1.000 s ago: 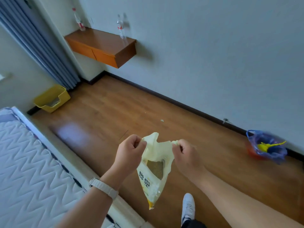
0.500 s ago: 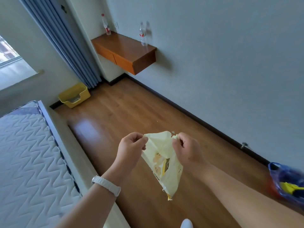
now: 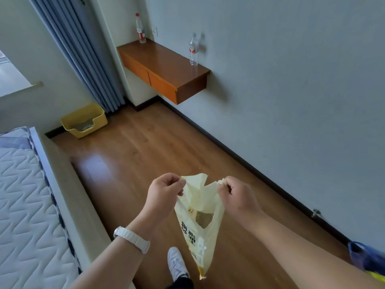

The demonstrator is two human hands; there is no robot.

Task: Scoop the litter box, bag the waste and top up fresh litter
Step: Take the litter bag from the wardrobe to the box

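Observation:
A pale yellow litter bag (image 3: 199, 224) with dark print and a clear window showing grey litter hangs in front of me over the wooden floor. My left hand (image 3: 163, 191) pinches the left side of its torn top, and my right hand (image 3: 235, 195) pinches the right side, holding the mouth apart. Far off at the left, by the curtain, the yellow litter box (image 3: 84, 119) sits on the floor with grey litter inside. A blue bag (image 3: 366, 261) with something yellow in it shows at the right edge, partly behind my right forearm.
A mattress (image 3: 23, 205) and its light frame run along the left. A wooden wall shelf (image 3: 164, 67) carries two water bottles (image 3: 193, 52). Blue curtains (image 3: 83, 59) hang behind the litter box. My white shoe (image 3: 177, 263) is on the floor below the bag.
My view has swung left and up the room, bringing the litter box nearer the centre. The blue bag has slid to the right edge. Both hands keep hold of the bag's top.

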